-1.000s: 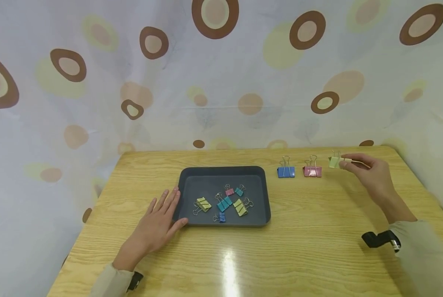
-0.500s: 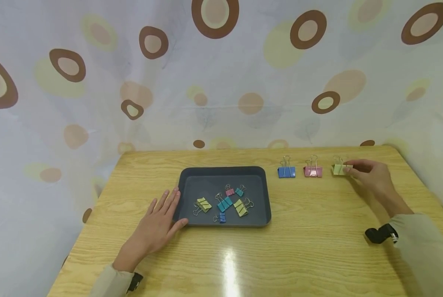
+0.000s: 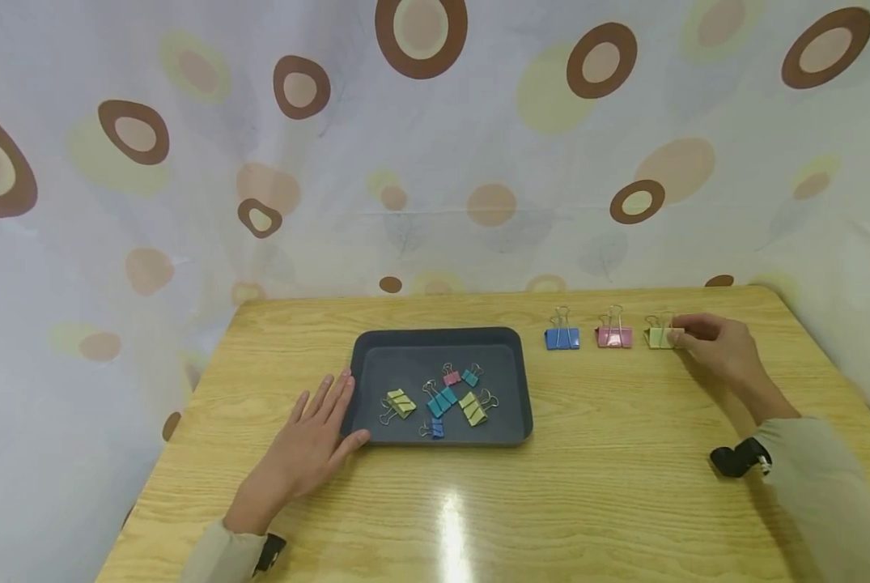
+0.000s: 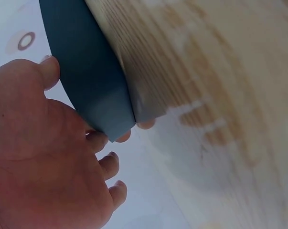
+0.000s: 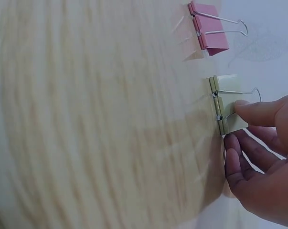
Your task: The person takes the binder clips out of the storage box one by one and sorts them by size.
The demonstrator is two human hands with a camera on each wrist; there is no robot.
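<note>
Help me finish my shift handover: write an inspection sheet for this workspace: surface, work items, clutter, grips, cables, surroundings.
Surface: wood-grain table, with glare near the front.
Job's things: blue clip, pink clip and pale yellow clip in a row, handles up; dark tray holding left yellow clip, right yellow clip, larger teal clip, smaller teal clip, small pink clip, small blue clip.
Clutter: nothing seen.
Grips: right grip pinches the pale yellow clip; left grip rests, spread, against the tray's left side.
Cables: nothing seen.
Surroundings: spotted backdrop behind the table; left sleeve and right sleeve, each with a black device at the wrist.
</note>
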